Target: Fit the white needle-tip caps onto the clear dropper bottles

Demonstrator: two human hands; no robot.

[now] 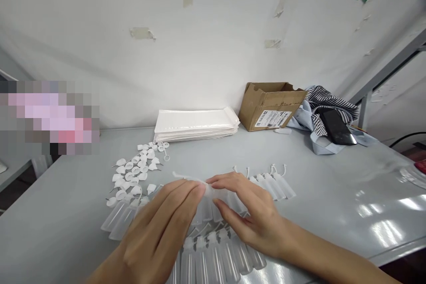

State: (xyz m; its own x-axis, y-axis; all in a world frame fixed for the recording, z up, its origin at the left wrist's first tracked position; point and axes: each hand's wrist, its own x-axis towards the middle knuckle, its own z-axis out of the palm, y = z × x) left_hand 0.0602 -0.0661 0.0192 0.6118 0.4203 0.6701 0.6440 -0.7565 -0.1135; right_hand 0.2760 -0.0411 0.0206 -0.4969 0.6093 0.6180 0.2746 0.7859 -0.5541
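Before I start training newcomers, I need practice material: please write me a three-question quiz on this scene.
1. True or false: the phone lies on the striped cloth.
2. Just right of the white envelopes stands: (a) a lamp, (b) a cardboard box, (c) a mug?
3. Which is nearer the loose white caps, the left hand or the right hand?

Key: 1. True. 2. (b). 3. The left hand.

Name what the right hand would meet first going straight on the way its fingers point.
Most likely the left hand, whose fingertips lie just ahead of the right hand; depth is unclear, so a translucent bottle there might come first.
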